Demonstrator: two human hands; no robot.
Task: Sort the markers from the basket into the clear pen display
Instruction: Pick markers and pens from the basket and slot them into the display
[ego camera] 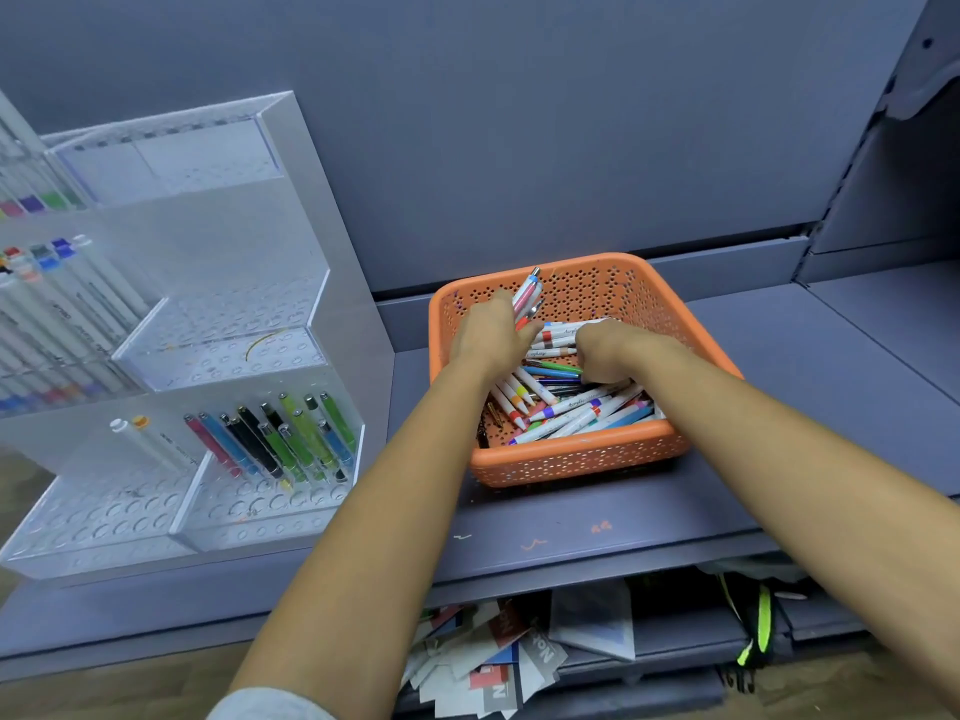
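Orange perforated plastic forms the basket (571,462), which sits on the blue-grey shelf (597,532) just toward 3 o'clock of the view's middle, near the clear pen display (228,350) at 9 o'clock, so carries between them are short. The loose markers (563,407) lie jumbled in the basket, heaped toward its 6 o'clock wall. Both hands reach inside. The left hand (488,335), at the basket's 10 o'clock corner, is clamped round a few held pens (527,298) that stick up toward 12 o'clock; gathering several in one fist probably saves trips. The right hand (608,353) is at the basket's middle, knuckles up and fingers curled into the pile. I cannot tell whether they pinch a marker, as the tips are hidden. In the display, coloured pens (280,439) stand slanted in the 5 o'clock compartment, with two white markers (140,439) in the one beside it, so kinds seem kept apart. Scattered papers (493,652) lie beneath the shelf at 6 o'clock.
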